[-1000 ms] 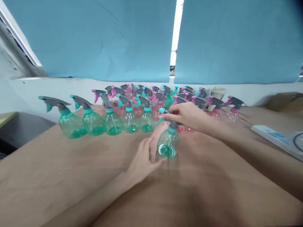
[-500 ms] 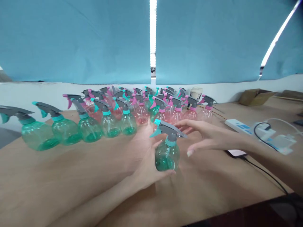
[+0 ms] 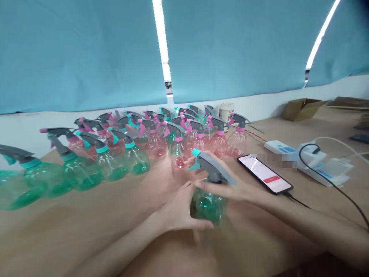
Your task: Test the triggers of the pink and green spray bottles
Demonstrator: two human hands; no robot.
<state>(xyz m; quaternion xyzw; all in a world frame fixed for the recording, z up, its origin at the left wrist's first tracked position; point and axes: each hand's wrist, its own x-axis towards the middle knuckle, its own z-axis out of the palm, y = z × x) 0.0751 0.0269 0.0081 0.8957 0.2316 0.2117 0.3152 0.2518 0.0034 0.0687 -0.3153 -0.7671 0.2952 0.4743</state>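
A green spray bottle (image 3: 208,206) with a grey trigger head and teal nozzle stands on the brown table (image 3: 86,219) in front of me. My left hand (image 3: 180,207) is wrapped round its body from the left. My right hand (image 3: 230,188) grips the neck just under the trigger head, fingers curled round it. Behind it stand rows of several more spray bottles, green ones (image 3: 77,173) on the left and pink ones (image 3: 219,140) towards the middle and right.
A phone (image 3: 265,174) with a lit screen lies right of the bottle, with a black cable running off to the right. A white power strip (image 3: 281,148) and charger (image 3: 328,167) lie beyond it. A paper cup (image 3: 226,111) and a cardboard box (image 3: 301,109) sit near the wall.
My right hand went from the trigger head, opened out to the right, then came back and closed round the bottle's neck. The view swung right, bringing the phone into sight.
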